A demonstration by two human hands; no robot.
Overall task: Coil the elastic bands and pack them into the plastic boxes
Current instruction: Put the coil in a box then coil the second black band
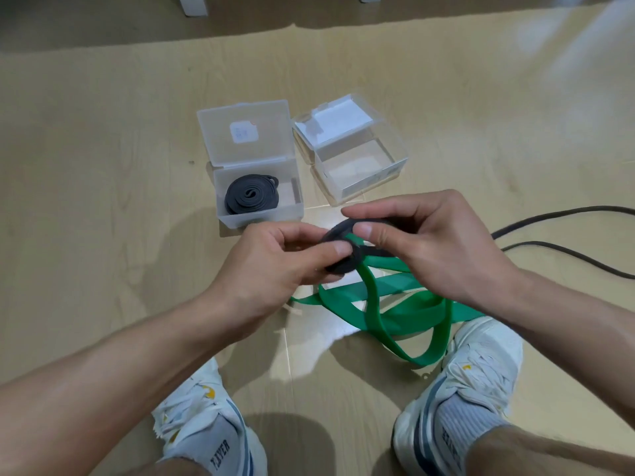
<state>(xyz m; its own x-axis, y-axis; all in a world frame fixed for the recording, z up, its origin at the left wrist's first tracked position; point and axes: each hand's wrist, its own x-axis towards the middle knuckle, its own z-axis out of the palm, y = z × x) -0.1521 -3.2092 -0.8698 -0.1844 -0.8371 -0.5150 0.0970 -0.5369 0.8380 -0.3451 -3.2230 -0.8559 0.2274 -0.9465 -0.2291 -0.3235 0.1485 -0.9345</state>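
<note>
A dark grey elastic band coil (pixel 347 249) is pinched between both hands above the floor. My left hand (pixel 275 262) grips its lower left side with the thumb on top. My right hand (pixel 429 245) holds its upper right side. Under the hands a green elastic band (pixel 395 314) lies loose and tangled on the floor. Two clear plastic boxes stand beyond with lids open. The left box (pixel 226 201) holds a coiled dark grey band (pixel 249 197). The right box (pixel 398 166) has nothing in it.
I crouch on a light wooden floor; my white shoes (pixel 474 383) flank the green band. A black cable (pixel 556 249) snakes across the floor at right. White furniture legs (pixel 192 5) stand at the far top.
</note>
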